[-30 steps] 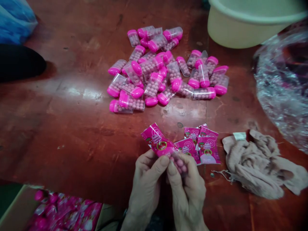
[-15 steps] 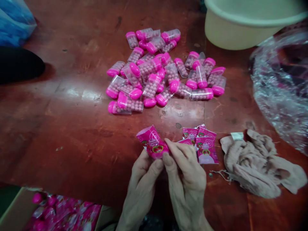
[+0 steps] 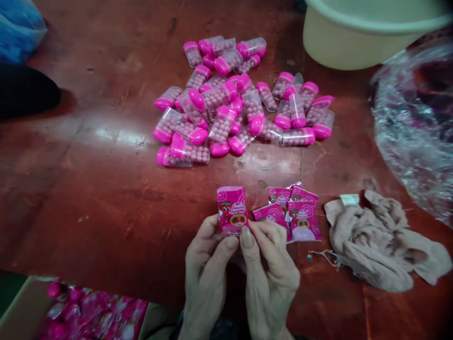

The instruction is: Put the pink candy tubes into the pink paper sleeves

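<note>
My left hand (image 3: pixel 205 264) and my right hand (image 3: pixel 271 271) meet at the near edge of the table, thumbs pinched together on the lower end of a pink printed sleeve (image 3: pixel 232 215) that stands upright between them. A clear tube of pink balls may sit inside it, but I cannot see it. Just right of the hands lie a few loose pink sleeves (image 3: pixel 295 215) flat on the table. Further back is a heap of several clear tubes with pink caps (image 3: pixel 233 106), filled with pink balls.
A crumpled beige cloth (image 3: pixel 378 241) lies at the right. A cream plastic basin (image 3: pixel 368 33) stands at the back right beside crinkled clear plastic (image 3: pixel 414 123). A cardboard box of pink packs (image 3: pixel 81 314) sits at the lower left. A dark sleeve (image 3: pixel 24 97) rests at the far left.
The sleeve pointed up and to the left a second ago, with pink balls showing between my fingers. Now it stands straight and the balls are out of sight.
</note>
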`<action>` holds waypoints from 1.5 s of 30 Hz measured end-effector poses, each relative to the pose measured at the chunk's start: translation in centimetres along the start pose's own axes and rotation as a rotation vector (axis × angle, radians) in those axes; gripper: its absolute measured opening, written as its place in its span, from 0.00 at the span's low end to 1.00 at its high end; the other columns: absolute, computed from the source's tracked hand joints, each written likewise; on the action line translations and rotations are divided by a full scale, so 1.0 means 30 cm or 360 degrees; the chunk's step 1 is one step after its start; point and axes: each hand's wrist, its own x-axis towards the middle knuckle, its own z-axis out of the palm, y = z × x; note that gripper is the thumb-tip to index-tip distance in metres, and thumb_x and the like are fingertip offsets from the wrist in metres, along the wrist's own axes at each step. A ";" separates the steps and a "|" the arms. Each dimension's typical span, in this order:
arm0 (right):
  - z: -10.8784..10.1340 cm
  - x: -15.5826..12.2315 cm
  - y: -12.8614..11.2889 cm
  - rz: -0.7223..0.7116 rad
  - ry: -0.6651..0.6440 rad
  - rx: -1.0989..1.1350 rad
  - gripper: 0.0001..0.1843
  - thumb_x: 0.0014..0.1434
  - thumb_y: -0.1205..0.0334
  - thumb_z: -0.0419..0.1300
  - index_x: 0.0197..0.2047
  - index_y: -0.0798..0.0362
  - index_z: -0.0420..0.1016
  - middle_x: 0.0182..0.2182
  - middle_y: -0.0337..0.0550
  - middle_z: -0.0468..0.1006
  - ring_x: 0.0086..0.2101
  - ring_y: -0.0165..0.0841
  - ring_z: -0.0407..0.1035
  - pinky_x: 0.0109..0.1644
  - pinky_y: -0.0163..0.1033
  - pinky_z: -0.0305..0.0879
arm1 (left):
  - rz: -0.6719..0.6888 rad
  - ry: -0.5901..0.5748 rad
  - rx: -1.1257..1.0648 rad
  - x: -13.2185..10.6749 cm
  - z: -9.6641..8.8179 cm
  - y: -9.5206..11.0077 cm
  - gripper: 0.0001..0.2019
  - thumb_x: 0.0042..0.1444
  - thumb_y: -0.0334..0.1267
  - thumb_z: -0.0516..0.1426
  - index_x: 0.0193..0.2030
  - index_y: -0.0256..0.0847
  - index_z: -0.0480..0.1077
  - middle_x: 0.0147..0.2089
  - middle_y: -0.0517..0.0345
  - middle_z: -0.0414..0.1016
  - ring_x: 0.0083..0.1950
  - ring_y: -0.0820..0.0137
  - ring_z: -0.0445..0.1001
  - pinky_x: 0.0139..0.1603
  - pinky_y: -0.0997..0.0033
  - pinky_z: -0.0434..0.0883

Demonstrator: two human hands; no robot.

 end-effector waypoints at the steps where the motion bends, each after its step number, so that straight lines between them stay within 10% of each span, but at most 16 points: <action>1: -0.002 -0.001 0.004 0.0027 0.0001 0.0009 0.10 0.59 0.71 0.57 0.42 0.51 0.76 0.34 0.42 0.72 0.39 0.34 0.64 0.41 0.43 0.65 | -0.0017 -0.0013 -0.0015 0.003 -0.002 -0.002 0.09 0.56 0.29 0.57 0.42 0.43 0.71 0.36 0.59 0.79 0.40 0.71 0.77 0.42 0.75 0.71; 13: -0.067 0.028 0.013 -0.0166 -0.0218 -0.0466 0.19 0.58 0.60 0.60 0.52 0.55 0.69 0.46 0.50 0.68 0.46 0.40 0.64 0.47 0.44 0.65 | -0.0114 0.0110 -0.0276 0.054 0.023 0.061 0.13 0.56 0.45 0.56 0.37 0.36 0.74 0.33 0.51 0.80 0.29 0.68 0.77 0.30 0.71 0.75; 19: -0.028 -0.003 0.013 0.0245 -0.0431 0.0034 0.07 0.62 0.64 0.54 0.42 0.50 0.72 0.31 0.37 0.75 0.31 0.29 0.71 0.34 0.32 0.68 | -0.0121 0.0247 -0.0270 0.034 0.040 0.062 0.14 0.54 0.45 0.57 0.39 0.36 0.75 0.38 0.50 0.79 0.32 0.69 0.77 0.36 0.71 0.75; 27: -0.021 -0.009 0.008 0.0002 -0.0275 0.0228 0.07 0.59 0.68 0.56 0.40 0.50 0.71 0.34 0.37 0.74 0.35 0.29 0.70 0.39 0.31 0.67 | -0.0014 0.0405 -0.0200 0.026 0.058 0.055 0.16 0.50 0.48 0.60 0.36 0.36 0.77 0.34 0.52 0.79 0.30 0.71 0.75 0.33 0.74 0.72; 38: -0.006 -0.039 0.006 0.0311 -0.0103 0.0219 0.04 0.60 0.65 0.55 0.38 0.50 0.71 0.26 0.34 0.75 0.25 0.24 0.70 0.28 0.25 0.65 | -0.0257 0.0485 -0.0327 -0.016 0.086 -0.007 0.09 0.53 0.42 0.59 0.35 0.38 0.75 0.34 0.53 0.79 0.35 0.69 0.76 0.38 0.73 0.72; 45: -0.024 0.002 -0.005 0.0599 -0.0340 0.0464 0.05 0.60 0.61 0.57 0.35 0.53 0.71 0.22 0.35 0.73 0.19 0.25 0.66 0.21 0.28 0.64 | -0.0303 0.0247 -0.0332 0.012 0.052 0.021 0.12 0.49 0.45 0.62 0.35 0.38 0.76 0.34 0.52 0.80 0.31 0.68 0.77 0.22 0.78 0.68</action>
